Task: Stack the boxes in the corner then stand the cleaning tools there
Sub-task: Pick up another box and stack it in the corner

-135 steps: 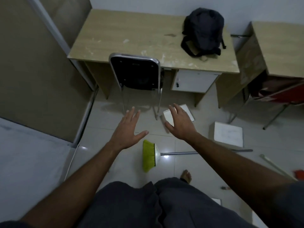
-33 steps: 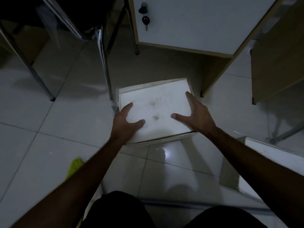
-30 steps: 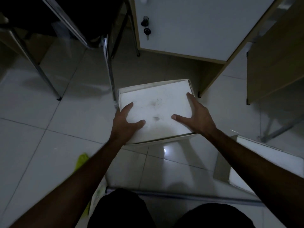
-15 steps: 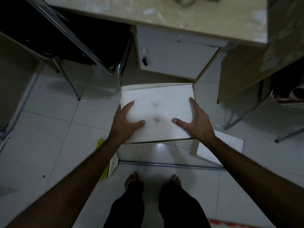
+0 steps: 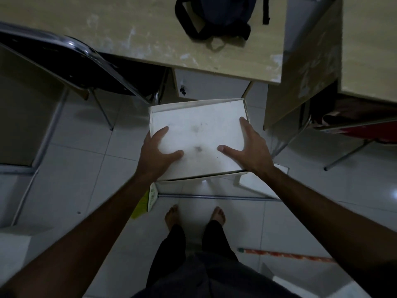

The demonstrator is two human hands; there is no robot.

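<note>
White cardboard, scuffed grey near the middle: the box (image 5: 198, 138) is carried at about waist height, clear of the floor, long axis running left to right across the body. Left hand (image 5: 155, 157) clamps the box's near-left corner, thumb laid flat on the lid, fingers wrapped over the left edge and partly out of sight beneath. Right hand (image 5: 250, 150) mirrors it on the near-right corner, thumb on top pointing inward, fingers stretched along the right edge. Both hands equally near; load looks shared evenly. Floor: glossy pale tile (image 5: 71, 160), bare feet just behind a broom (image 5: 206, 196) lying flat, its metal handle crosswise and green-yellow bristles to the left. A second white box (image 5: 257, 186) sits on the tile under the right forearm; a red-striped stick (image 5: 285, 254) lies further right. Room is tight: chair (image 5: 71, 59) ahead-left, desk (image 5: 150, 33) with dark backpack (image 5: 217, 16) ahead, second desk (image 5: 365, 44) at right. Judgement: the turn toward the corner must clear the chair legs and step over the broom handle.
</note>
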